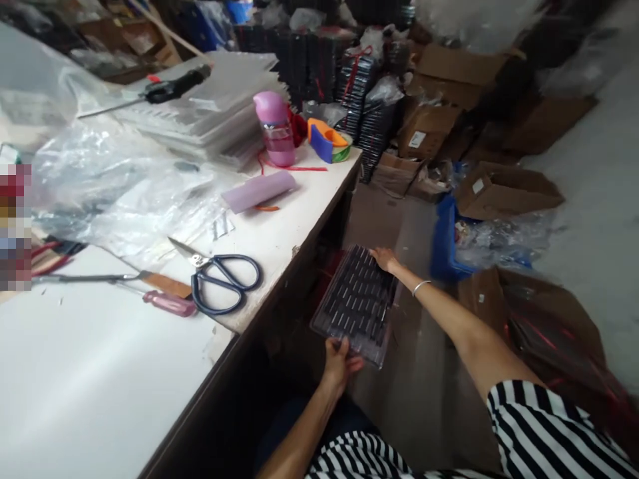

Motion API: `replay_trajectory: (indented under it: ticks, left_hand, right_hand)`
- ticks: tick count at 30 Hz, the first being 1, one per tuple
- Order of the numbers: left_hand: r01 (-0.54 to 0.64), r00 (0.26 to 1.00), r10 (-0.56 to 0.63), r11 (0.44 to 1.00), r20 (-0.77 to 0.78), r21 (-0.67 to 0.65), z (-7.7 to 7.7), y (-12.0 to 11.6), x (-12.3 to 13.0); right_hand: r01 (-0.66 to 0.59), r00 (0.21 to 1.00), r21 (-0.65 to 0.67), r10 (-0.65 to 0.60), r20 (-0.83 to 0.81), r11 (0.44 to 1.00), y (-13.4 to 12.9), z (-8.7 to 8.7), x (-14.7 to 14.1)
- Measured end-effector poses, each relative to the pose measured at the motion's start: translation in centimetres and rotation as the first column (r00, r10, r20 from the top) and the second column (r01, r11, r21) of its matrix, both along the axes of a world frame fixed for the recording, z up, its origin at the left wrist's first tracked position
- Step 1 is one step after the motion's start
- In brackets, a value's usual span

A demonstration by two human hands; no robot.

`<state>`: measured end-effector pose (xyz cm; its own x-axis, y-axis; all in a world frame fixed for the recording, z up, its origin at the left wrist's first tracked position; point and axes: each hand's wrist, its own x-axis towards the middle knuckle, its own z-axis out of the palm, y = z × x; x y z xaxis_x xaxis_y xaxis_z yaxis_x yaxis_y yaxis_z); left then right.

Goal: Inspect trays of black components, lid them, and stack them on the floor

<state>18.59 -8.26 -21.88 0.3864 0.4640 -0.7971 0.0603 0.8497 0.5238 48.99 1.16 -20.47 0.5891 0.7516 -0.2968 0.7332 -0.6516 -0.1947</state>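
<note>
A clear plastic tray with rows of dark slots hangs tilted over the floor, beside the white table's edge. My left hand grips its near end, thumb on top and fingers beneath. At the far right corner, my right hand is closed on the same tray, a bangle around that wrist. On the table to the left lie scissors with dark blue handles, a pink-handled tool and a lilac roll.
A pink bottle, an orange and purple tape dispenser and stacked clear sheets stand on the table's far part. Cardboard boxes and a blue crate line the floor's right side. Stacked black trays rise behind.
</note>
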Motion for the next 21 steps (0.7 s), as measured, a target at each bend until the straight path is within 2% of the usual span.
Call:
replay_trajectory:
  ticks: [3,8,12,17,21]
  left_hand:
    - [-0.058,0.998,0.057,0.996,-0.019,-0.073,-2.0,0.0,2.3]
    - [-0.056,0.998,0.055,0.984,-0.012,-0.166,-3.0,0.8,1.9]
    - [-0.075,0.997,0.074,0.983,-0.008,-0.169,-3.3,2.0,1.0]
    - [-0.146,0.989,0.143,0.987,-0.046,-0.069,-3.5,3.7,0.7]
    - [-0.129,0.99,0.127,0.991,-0.057,-0.027,-3.6,3.9,0.8]
  right_hand:
    - [0.029,0.989,-0.036,-0.023,0.144,0.999,1.8,-1.5,-0.6]
    - [0.038,0.958,-0.041,-0.025,0.285,0.998,1.5,-3.4,-1.1]
    - [-0.026,0.959,-0.072,0.045,0.281,0.997,1.3,-3.7,-0.1]
    - [-0.1,0.964,-0.141,0.131,0.232,0.985,1.7,-3.7,0.6]
    - [-0.109,0.96,-0.177,0.15,0.237,0.978,1.5,-3.2,0.5]
